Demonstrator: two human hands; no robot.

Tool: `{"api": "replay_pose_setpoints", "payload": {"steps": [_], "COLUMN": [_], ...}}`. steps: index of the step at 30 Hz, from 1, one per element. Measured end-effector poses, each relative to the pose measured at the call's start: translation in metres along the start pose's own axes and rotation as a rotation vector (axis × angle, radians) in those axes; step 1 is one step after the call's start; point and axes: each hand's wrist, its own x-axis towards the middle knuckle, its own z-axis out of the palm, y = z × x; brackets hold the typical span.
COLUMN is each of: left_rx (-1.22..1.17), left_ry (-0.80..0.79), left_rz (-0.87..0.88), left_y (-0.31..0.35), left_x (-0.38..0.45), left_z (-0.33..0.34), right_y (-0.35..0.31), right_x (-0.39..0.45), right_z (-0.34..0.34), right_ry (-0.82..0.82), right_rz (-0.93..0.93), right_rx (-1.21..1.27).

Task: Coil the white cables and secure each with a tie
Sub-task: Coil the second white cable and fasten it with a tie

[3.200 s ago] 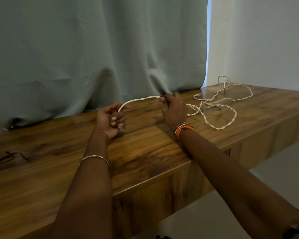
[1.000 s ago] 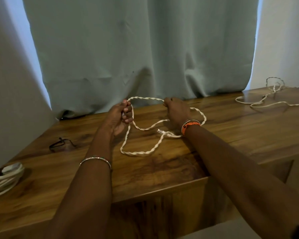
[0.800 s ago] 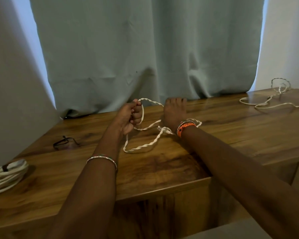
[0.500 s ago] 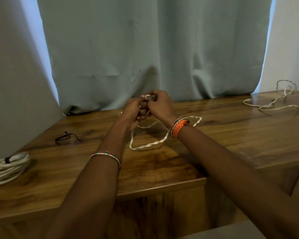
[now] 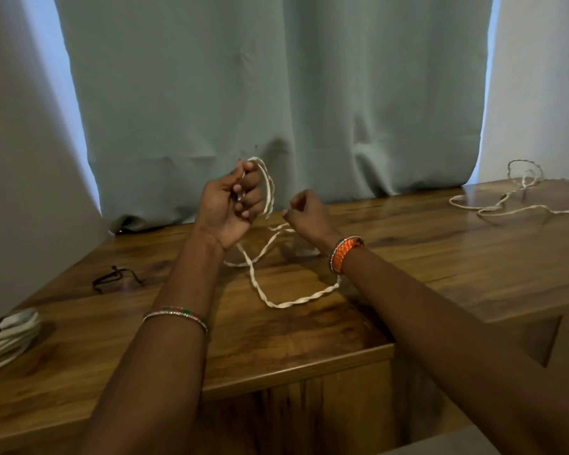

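Left hand (image 5: 225, 205) grips cable (image 5: 270, 188) loops; right hand (image 5: 306, 213) (curled) seemingly pinches it.

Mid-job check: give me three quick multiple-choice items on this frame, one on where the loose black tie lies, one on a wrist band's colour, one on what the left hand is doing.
1. Where is the loose black tie?
A. On the table, left of the left arm
B. Round the cable on the far right
C. In the right hand

2. What colour is the braided band on the right wrist?
A. Blue
B. Orange
C. Black

3. What is the left hand doing?
A. Lying flat on the table
B. Hanging idle with nothing in it
C. Gripping loops of the twisted white cable, raised above the table

Key: 1 A, the tie lies on bare wood beside the left arm. 2 B, the band is plainly orange. 3 C, the fingers curl round the loops, and the rest of the cable trails down to the wood.
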Motion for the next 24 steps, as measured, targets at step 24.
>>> {"api": "replay_pose_setpoints", "payload": {"steps": [24], "left_rx": [0.036], "left_ry": [0.292], "left_rz": [-0.077], "left_y": [-0.009], "left_x": [0.004], "left_z": [-0.014], "right_y": [-0.027], "right_x": [-0.043], "right_z": [0.008], "right_ry": [-0.423], "right_rz": [-0.496], "right_rx": [-0.795]}}
